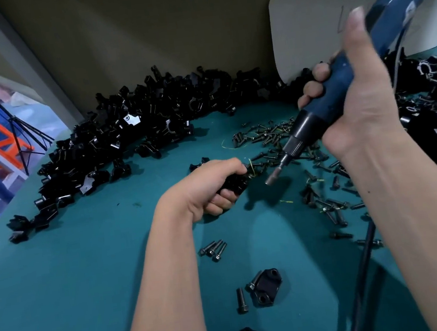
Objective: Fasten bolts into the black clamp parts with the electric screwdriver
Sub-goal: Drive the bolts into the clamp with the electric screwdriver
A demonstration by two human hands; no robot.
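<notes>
Green bench (61, 281), banked along its far edge with a heap of black clamp parts (130, 132). Right hand (352, 99), grip wrapped round the blue electric screwdriver (340, 87), bit angled down just beside the left hand (209, 185), grip curled on one black clamp part (234, 184). Loose bolts (271, 134) scattered beyond.
</notes>
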